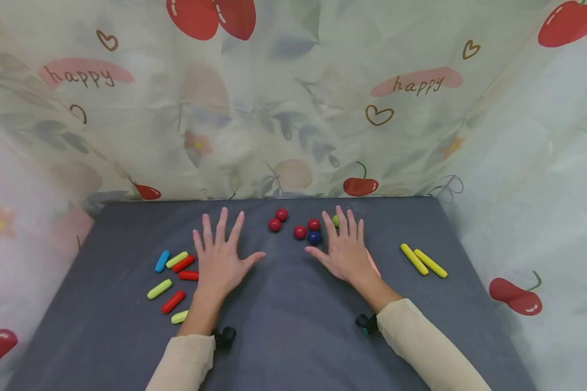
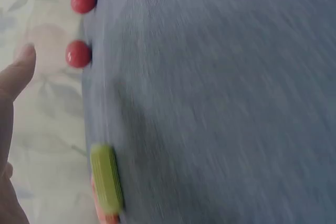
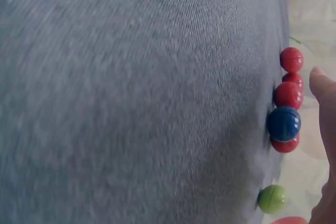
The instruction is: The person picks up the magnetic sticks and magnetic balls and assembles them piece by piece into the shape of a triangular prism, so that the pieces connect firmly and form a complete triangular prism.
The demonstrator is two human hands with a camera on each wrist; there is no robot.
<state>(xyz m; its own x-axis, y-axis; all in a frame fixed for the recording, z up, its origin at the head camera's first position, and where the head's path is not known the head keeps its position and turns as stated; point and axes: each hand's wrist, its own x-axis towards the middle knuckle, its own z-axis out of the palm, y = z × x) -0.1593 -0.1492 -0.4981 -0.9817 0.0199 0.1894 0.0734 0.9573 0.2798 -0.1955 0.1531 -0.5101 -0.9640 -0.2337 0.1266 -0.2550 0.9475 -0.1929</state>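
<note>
My left hand (image 1: 219, 266) hovers over the dark cloth with its fingers spread and nothing in them. Short red sticks (image 1: 173, 302) and yellow-green sticks (image 1: 159, 289) lie to its left, along with one blue stick (image 1: 162, 261). My right hand (image 1: 346, 255), also spread and holding nothing, partly hides a green ball (image 1: 335, 220) and a pinkish thing (image 1: 373, 263). Between the hands, toward the back, are several red balls (image 1: 300, 232) and a blue ball (image 1: 314, 237). In the right wrist view, my thumb (image 3: 325, 98) is apart from the blue ball (image 3: 284, 124).
Two longer yellow sticks (image 1: 430, 263) lie side by side on the right of the dark table cloth (image 1: 293, 326). A patterned curtain (image 1: 274, 98) hangs behind the table's back edge and along both sides.
</note>
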